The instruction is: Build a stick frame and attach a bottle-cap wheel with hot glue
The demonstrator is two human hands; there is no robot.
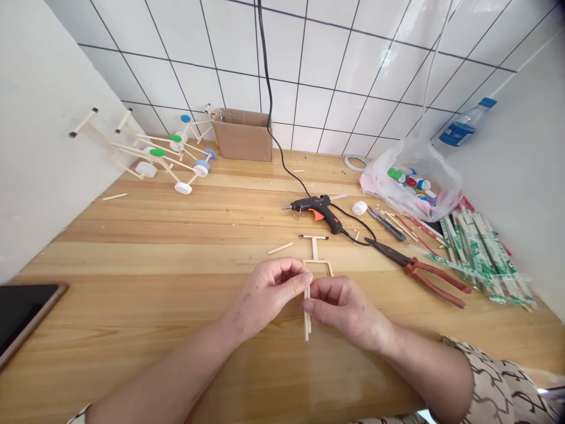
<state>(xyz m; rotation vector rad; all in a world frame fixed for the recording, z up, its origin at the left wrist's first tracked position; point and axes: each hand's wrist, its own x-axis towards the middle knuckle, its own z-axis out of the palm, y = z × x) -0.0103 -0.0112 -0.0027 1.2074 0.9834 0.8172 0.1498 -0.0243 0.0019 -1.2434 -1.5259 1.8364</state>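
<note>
My left hand [273,294] pinches the upper end of thin wooden sticks [306,321] that point down toward me. Just to its right, my right hand [346,306] grips the same sticks lower down with thumb and forefinger. Beyond my fingers lies a frame of glued wooden sticks [315,250] with a T-shaped end and a dark-tipped crossbar. Whether the held sticks join this frame is hidden by my fingers. One loose short stick [280,248] rests left of the frame. Behind it lies a black glue gun [318,209] with an orange trigger, nozzle pointing left.
Stick-built wheeled models [170,153] stand back left by a cardboard box [245,135]. At right are pliers [419,268], a utility knife [388,225], wrapped chopsticks [489,253], a plastic bag of bottle caps [375,176] and a water bottle [463,126]. A phone [26,315] lies left.
</note>
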